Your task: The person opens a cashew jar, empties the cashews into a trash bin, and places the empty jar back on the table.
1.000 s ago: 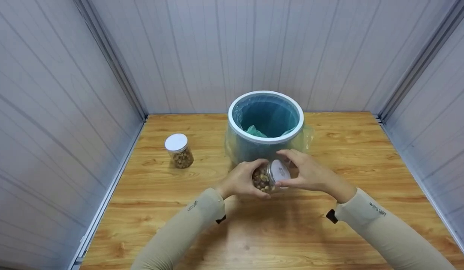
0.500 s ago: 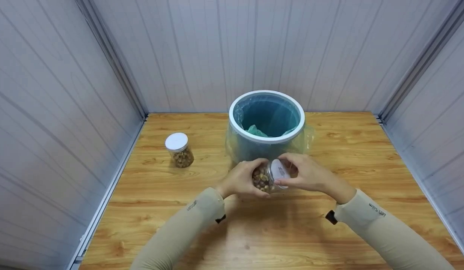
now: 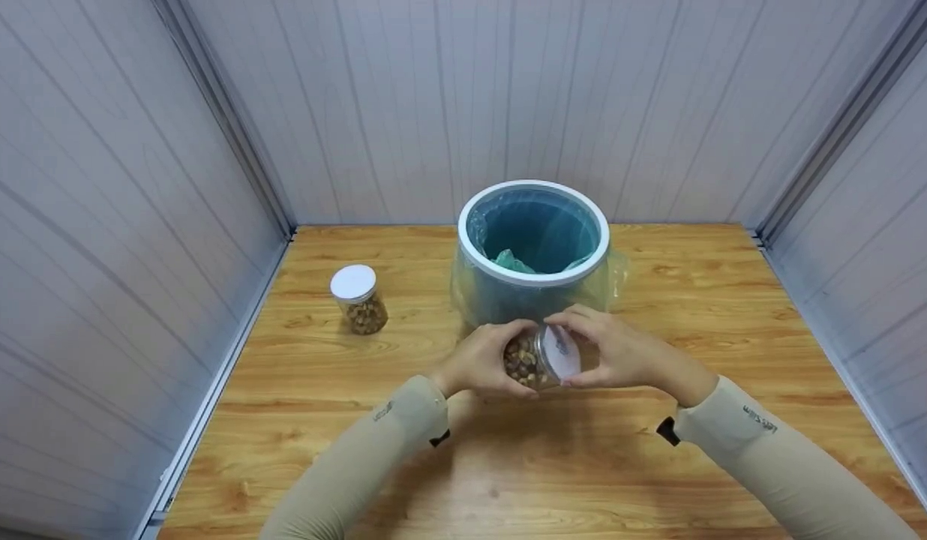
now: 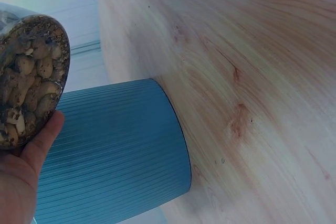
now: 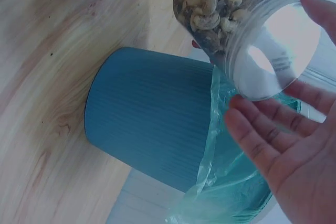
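In the head view my left hand (image 3: 482,360) grips the body of a clear jar (image 3: 523,358) filled with brown nuts, some curved like cashews. The jar is tilted sideways in front of the bin, its white lid (image 3: 559,352) facing right. My right hand (image 3: 621,349) has its thumb and fingers around the lid's edge. The right wrist view shows the thumb at one side of the lid (image 5: 278,51) and fingertips (image 5: 239,103) at the other. From the left wrist view, the jar's nut-filled base (image 4: 34,77) rests above my left fingers.
Behind the hands stands a blue ribbed bin (image 3: 535,279) with a white rim and a green plastic liner (image 5: 226,150). A second lidded jar of nuts (image 3: 364,313) stands upright on the wooden table (image 3: 321,450) at left. Pale panels (image 3: 403,112) enclose the table.
My right fingers have shifted around the lid, the thumb moving lower along its edge. The left hand and jar stay nearly in place.
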{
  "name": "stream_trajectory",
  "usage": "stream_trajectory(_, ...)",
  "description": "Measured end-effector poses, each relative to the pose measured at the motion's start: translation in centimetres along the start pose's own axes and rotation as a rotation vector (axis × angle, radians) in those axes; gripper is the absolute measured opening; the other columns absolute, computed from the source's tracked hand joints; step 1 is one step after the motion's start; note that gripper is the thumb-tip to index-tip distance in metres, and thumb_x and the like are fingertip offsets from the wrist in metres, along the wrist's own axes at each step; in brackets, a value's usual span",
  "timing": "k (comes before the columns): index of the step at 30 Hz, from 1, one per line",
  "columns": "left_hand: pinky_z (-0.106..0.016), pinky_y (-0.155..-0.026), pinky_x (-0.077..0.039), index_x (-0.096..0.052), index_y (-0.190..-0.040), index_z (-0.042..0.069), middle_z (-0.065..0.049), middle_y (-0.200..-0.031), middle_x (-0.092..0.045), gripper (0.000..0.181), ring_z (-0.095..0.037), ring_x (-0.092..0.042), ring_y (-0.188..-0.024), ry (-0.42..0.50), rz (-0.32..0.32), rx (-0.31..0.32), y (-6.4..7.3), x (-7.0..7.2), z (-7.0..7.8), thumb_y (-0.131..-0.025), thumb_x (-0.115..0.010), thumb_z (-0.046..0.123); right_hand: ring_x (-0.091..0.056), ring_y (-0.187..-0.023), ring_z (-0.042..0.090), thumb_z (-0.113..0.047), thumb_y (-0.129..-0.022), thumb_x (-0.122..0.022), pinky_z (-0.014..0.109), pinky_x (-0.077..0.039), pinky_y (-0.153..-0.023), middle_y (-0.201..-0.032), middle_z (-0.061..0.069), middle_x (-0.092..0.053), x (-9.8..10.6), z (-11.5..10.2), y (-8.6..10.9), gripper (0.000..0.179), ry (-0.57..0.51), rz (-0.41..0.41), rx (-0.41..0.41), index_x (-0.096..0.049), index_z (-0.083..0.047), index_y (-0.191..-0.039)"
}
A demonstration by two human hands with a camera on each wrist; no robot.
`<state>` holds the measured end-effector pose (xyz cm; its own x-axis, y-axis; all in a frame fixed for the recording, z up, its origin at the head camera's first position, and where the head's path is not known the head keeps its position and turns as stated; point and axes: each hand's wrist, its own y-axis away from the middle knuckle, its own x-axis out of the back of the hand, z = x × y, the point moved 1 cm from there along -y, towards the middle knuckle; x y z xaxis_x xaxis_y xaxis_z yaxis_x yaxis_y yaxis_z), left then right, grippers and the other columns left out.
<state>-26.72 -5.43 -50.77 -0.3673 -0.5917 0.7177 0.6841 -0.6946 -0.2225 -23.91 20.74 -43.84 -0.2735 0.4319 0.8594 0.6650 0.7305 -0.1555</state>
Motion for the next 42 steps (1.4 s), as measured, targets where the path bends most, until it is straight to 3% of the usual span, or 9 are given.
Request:
stream_trajectory(5, -0.037, -0.112, -0.056, -0.054, -0.153, 0.013, -0.003, -0.142, -0.07, 0.097, -0.015, -0.066, -0.123, 0.015, -0.009, 0.026, 0.12, -0.12, -0.06, -0.074, -0.101, 0.044, -0.062, -0.13, 0.03, -0.023, -0.082, -0.097, 0.055, -0.059, -0.106, -0.148, 0.012, -0.06, -0.05, -0.13, 0.08, 0.082, 0.055, 0.006, 0.104, -0.057, -0.009, -0.152)
stream_trajectory(16, -0.038, -0.111, -0.057, -0.054, -0.152, 0.018, 0.0, -0.143, -0.069, 0.094, -0.015, -0.066, -0.123, 0.063, -0.012, 0.039, 0.27, 0.05, 0.01, -0.074, -0.102, 0.041, -0.062, -0.129, 0.035, -0.014, -0.075, -0.1, 0.057, -0.061, -0.103, -0.147, 0.018, -0.059, -0.23, -0.55, 0.02, 0.084, 0.214, 0.056, 0.269, -0.059, -0.012, -0.148)
stream_trajectory(23, -0.036, -0.11, -0.058, -0.055, -0.15, 0.018, 0.001, -0.141, -0.069, 0.092, -0.014, -0.067, -0.121, 0.066, 0.0, 0.024, 0.14, 0.18, 0.0, -0.074, -0.102, 0.041, -0.061, -0.132, 0.037, -0.016, -0.076, -0.1, 0.057, -0.061, -0.104, -0.149, 0.019, -0.059, 0.03, -0.63, 0.06, 0.083, 0.244, 0.067, 0.292, -0.059, -0.015, -0.149)
stream_trajectory(27, -0.039, -0.111, -0.057, -0.054, -0.152, 0.018, 0.0, -0.143, -0.068, 0.094, -0.016, -0.065, -0.123, 0.065, 0.002, 0.047, 0.17, 0.2, 0.03, -0.074, -0.101, 0.042, -0.06, -0.136, 0.04, -0.025, -0.078, -0.1, 0.059, -0.059, -0.107, -0.153, 0.021, -0.057, 0.19, -0.54, 0.17, 0.087, 0.196, 0.067, 0.238, -0.057, -0.014, -0.152)
stream_trajectory(33, -0.04, -0.11, -0.058, -0.055, -0.152, 0.012, -0.005, -0.141, -0.07, 0.097, -0.018, -0.067, -0.122, 0.019, 0.006, 0.036, 0.02, 0.25, -0.13, -0.074, -0.101, 0.045, -0.065, -0.128, 0.033, -0.041, -0.08, -0.098, 0.055, -0.061, -0.103, -0.152, 0.015, -0.059, 0.19, -0.5, 0.09, 0.09, 0.106, 0.09, 0.052, -0.057, -0.011, -0.154)
stream_trajectory(38, -0.04, -0.107, -0.059, -0.056, -0.149, 0.008, -0.008, -0.137, -0.072, 0.095, -0.02, -0.069, -0.118, -0.006, 0.022, 0.012, -0.18, 0.16, -0.19, -0.072, -0.103, 0.038, -0.066, -0.127, 0.031, -0.059, -0.086, -0.088, 0.054, -0.061, -0.103, -0.151, 0.013, -0.06, -0.07, -0.47, -0.03, 0.095, 0.053, 0.062, -0.108, -0.053, -0.008, -0.158)
stream_trajectory(42, -0.038, -0.106, -0.059, -0.057, -0.149, 0.009, -0.007, -0.137, -0.072, 0.094, -0.019, -0.069, -0.117, 0.003, 0.026, 0.012, -0.23, 0.16, -0.1, -0.072, -0.103, 0.037, -0.065, -0.122, 0.03, -0.062, -0.089, -0.083, 0.052, -0.062, -0.099, -0.145, 0.014, -0.065, -0.33, -0.36, -0.15, 0.094, -0.002, 0.042, -0.205, -0.053, -0.005, -0.156)
